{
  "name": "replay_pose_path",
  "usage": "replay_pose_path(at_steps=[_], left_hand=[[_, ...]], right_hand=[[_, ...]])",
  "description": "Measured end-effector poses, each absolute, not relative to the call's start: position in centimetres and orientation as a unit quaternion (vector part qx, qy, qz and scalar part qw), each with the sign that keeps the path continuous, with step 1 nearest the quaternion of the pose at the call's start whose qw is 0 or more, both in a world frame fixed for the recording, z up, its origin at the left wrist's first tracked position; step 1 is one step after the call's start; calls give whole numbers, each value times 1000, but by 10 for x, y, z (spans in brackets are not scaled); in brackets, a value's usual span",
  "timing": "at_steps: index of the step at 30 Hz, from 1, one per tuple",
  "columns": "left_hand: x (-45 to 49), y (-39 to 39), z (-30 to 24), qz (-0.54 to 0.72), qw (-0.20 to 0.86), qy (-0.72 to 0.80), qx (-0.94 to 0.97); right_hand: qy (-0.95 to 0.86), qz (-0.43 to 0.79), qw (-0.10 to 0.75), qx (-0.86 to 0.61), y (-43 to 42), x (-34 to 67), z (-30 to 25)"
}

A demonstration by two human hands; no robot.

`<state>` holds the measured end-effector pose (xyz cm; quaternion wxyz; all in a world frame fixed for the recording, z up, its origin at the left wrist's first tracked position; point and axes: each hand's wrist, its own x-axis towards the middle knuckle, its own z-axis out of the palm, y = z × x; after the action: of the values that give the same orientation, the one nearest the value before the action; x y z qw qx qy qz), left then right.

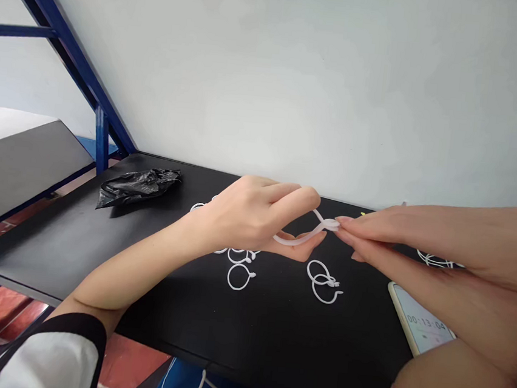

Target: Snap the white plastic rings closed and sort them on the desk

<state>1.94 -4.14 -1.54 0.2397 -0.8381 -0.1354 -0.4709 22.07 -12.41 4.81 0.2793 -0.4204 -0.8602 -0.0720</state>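
A white plastic ring (pixel 302 238) hangs in the air above the black table (pixel 97 252), held between both hands. My left hand (pixel 256 218) curls round its left part, thumb below and fingers above. My right hand (pixel 373 232) pinches its clasp end with the fingertips pressed together. Under the hands lie several more white rings: one group (pixel 240 265) beneath the left hand, two linked rings (pixel 323 279) in the middle, and another pile (pixel 437 259) partly hidden behind my right forearm.
A crumpled black plastic bag (pixel 138 185) lies at the table's back left. A phone (pixel 420 322) showing a timer rests at the right under my forearm. A white wall stands behind the table, a blue metal frame (pixel 82 73) and a grey shelf (pixel 14 164) at left.
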Motion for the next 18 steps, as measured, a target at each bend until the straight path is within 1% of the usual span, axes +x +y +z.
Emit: replay_pose_path(at_steps=[3, 6, 13, 18], left_hand=[[19, -41, -15, -472, 249, -134, -835], [19, -41, -15, -473, 252, -127, -835], [21, -42, -15, -497, 230, -107, -830], [20, -41, -17, -482, 228, -117, -838]], right_hand=[[-858, -105, 260, -431, -124, 220, 47], [-857, -115, 261, -430, -123, 221, 46], [-854, -102, 286, -422, -122, 219, 45], [-859, -76, 297, -409, -121, 219, 47]])
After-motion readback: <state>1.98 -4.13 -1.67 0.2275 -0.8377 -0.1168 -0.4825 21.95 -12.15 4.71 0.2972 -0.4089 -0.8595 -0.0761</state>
